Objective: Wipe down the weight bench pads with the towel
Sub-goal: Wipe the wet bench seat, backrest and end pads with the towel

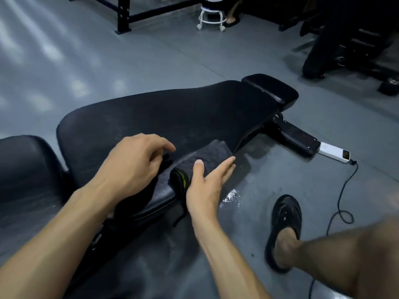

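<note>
Long back pad [172,117] of the bench is the landmark: black, long axis running from near-left to far-right, narrow end pointing far-right toward a small head pad [273,89] just beyond it. Seat pad [26,169] sits just off its near-left end. This surface shows pale dusty streaks.

Towel [205,157]: dark grey, folded/rolled into a thick wad w/ a yellow-green stripe at its near end. It lies on the pad's right edge, toward the near end, long axis roughly parallel to the pad, far end pointing far-right. A loose part hangs over the pad's edge toward the floor [86,61].

Right hand [207,186]: fingers straight and together, palm flat against the towel's right side, thumb up over the top; pressing, not pinching.

Left hand [133,165]: over the pad just left of the towel, fingers loosely curled, tips at or near the towel's left edge; can't tell if it grips any cloth.

Right of the pad: bench foot bar [295,137], white device [334,152] w/ black cable [343,190] at its tip, wet shine on the floor, 1 foot in a black clog [285,221]. Beyond the pad: white wheeled stool [211,17], black rack frame [129,16].
</note>
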